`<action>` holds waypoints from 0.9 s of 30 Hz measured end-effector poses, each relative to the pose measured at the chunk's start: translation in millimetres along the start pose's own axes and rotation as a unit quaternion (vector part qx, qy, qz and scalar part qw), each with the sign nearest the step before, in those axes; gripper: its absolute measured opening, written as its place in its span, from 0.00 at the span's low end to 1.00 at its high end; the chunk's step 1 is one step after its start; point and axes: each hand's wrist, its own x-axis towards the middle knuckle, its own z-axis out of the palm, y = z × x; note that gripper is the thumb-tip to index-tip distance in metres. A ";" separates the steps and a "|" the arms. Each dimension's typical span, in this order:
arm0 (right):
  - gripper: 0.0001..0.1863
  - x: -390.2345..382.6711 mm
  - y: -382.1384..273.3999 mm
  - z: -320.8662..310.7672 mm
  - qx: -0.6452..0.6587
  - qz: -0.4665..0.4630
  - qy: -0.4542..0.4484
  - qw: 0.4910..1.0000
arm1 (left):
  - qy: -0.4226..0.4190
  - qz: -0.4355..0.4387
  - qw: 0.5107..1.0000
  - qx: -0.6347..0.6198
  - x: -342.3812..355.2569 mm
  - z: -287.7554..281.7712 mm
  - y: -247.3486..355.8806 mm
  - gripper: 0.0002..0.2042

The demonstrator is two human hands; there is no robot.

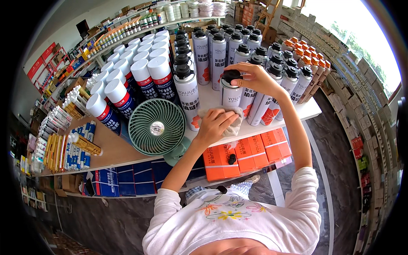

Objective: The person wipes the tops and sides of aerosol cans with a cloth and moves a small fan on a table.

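Observation:
In front of me, over the white shelf top [255, 135], stands a white foam can [230, 97] with a black top. My right hand [257, 78] grips the can's black top between thumb and fingers. A beige cloth [234, 126] is bunched in my left hand [217, 124], pressed against the can's lower side; it hides the can's base. More white cans with black tops [185, 91] stand close by on the left, behind and on the right.
A green desk fan [157, 127] stands left of my left hand. Beyond it are rows of blue cans with white caps [117, 93]. Tubes [87, 144] stand farther left. Orange-topped cans [307, 59] are at the right. Orange boxes [222, 163] sit beneath the shelf's front edge.

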 end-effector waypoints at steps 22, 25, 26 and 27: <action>0.26 -4.5 -12.0 24.0 -0.118 0.013 0.187 0.975 | 0.084 -0.041 0.995 -0.030 37.4 1.0 4.3 0.22; 0.26 -4.0 -16.0 24.7 -0.125 0.036 0.177 0.976 | 0.136 -0.063 0.988 -0.041 44.9 1.4 8.0 0.22; 0.25 -4.1 -15.2 24.9 -0.133 0.031 0.176 0.975 | 0.085 -0.071 0.993 -0.046 25.7 8.8 11.7 0.22; 0.25 -3.3 -17.8 25.1 -0.135 0.030 0.177 0.974 | 0.035 -0.077 0.995 -0.051 4.7 18.8 13.1 0.22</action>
